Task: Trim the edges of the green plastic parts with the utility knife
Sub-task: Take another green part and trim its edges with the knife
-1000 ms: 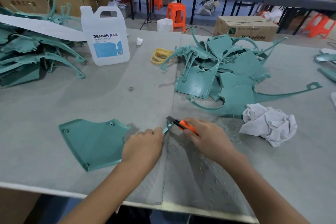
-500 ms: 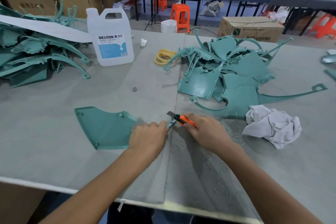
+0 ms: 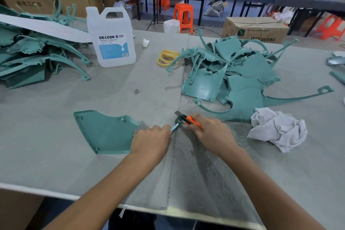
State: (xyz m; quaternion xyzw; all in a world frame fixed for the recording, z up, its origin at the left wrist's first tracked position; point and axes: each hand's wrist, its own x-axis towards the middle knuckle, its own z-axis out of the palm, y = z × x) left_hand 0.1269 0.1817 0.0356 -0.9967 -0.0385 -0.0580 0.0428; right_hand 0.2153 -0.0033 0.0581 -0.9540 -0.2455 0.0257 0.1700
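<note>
Green part (image 3: 106,132) gripped in left hand (image 3: 151,141); knife (image 3: 189,120) clenched in right hand (image 3: 212,134), blade at part's tip just past left grip.

Two bare hands are shown: the left hand (image 3: 149,142) and the right hand (image 3: 212,134). Behind each hand, a forearm is left uncovered up to the lower picture edge: the left forearm (image 3: 104,188) and the right forearm (image 3: 261,183). Between the forearms, dark clothing (image 3: 134,220) is partly seen; its type cannot be determined.
</note>
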